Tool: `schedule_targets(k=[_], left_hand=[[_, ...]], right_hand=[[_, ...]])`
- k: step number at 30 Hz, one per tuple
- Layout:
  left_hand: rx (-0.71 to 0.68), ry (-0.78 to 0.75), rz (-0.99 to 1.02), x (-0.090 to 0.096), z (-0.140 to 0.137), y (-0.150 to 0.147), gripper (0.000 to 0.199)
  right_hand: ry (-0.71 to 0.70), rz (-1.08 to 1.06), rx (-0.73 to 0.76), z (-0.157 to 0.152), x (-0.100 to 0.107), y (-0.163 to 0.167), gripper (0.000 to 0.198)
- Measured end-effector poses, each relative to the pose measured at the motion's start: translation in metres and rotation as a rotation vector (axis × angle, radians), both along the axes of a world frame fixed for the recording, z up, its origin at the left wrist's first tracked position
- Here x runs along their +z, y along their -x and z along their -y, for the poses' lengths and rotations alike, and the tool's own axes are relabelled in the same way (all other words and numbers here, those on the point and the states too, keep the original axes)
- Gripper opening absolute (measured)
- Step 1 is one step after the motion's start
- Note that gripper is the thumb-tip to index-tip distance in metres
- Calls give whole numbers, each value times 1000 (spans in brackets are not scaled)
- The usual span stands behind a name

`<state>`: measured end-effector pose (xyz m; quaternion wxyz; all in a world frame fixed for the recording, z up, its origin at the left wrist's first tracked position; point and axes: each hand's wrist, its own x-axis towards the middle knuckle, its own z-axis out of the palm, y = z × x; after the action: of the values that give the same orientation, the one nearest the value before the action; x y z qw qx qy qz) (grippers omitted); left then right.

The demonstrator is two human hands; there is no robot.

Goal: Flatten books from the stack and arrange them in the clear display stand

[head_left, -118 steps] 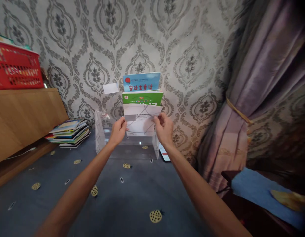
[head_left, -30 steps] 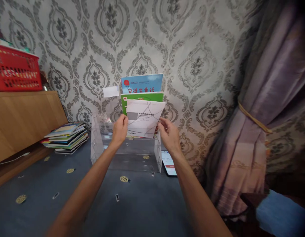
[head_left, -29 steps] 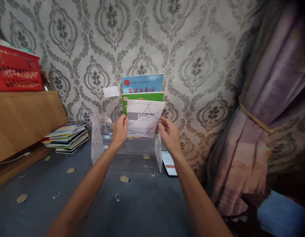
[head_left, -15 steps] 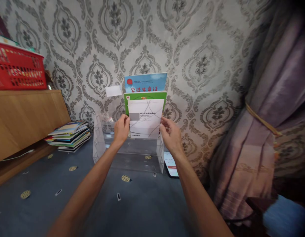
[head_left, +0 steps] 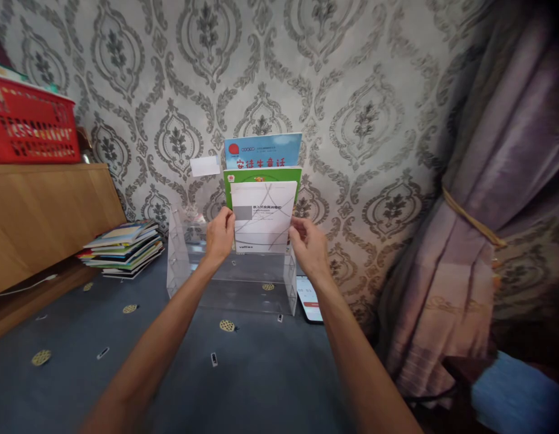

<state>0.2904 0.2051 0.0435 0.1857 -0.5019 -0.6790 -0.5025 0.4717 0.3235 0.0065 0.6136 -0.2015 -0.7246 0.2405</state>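
A white booklet (head_left: 265,232) with curved grey lines and a grey block stands upright in the clear tiered acrylic rack (head_left: 243,295). Its left edge is pinched by my left hand (head_left: 220,235), and its right edge by my right hand (head_left: 309,244). Directly behind it rises a green book (head_left: 261,175), partly covered. A blue book (head_left: 265,149) with red lettering stands tallest at the back of the rack. The lower front tiers of the rack hold no books.
To the left lies a stack of thin books (head_left: 123,248) beside a wooden cabinet (head_left: 57,211) carrying a red basket (head_left: 32,123). A phone (head_left: 311,304) rests right of the rack, under my right forearm. A tied curtain (head_left: 460,241) hangs at the right.
The whole view has shifted slightly, so everything sits a little further left. Both hands remain on the edges of the white booklet, which has not visibly moved in the rack.
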Motion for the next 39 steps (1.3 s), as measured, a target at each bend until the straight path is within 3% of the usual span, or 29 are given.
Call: schedule_targets(k=[18,28,39], left_hand=[[100,52,-60,4,-2,-1,16],[121,67,-74,3,-3,-1,17],[121,82,-87,3,-3,-2,16]], right_hand=[[18,16,-10,-3,-3,1,24],[-9,-42,170,8,3,3,46],[-65,19,92,2,1,1,51]])
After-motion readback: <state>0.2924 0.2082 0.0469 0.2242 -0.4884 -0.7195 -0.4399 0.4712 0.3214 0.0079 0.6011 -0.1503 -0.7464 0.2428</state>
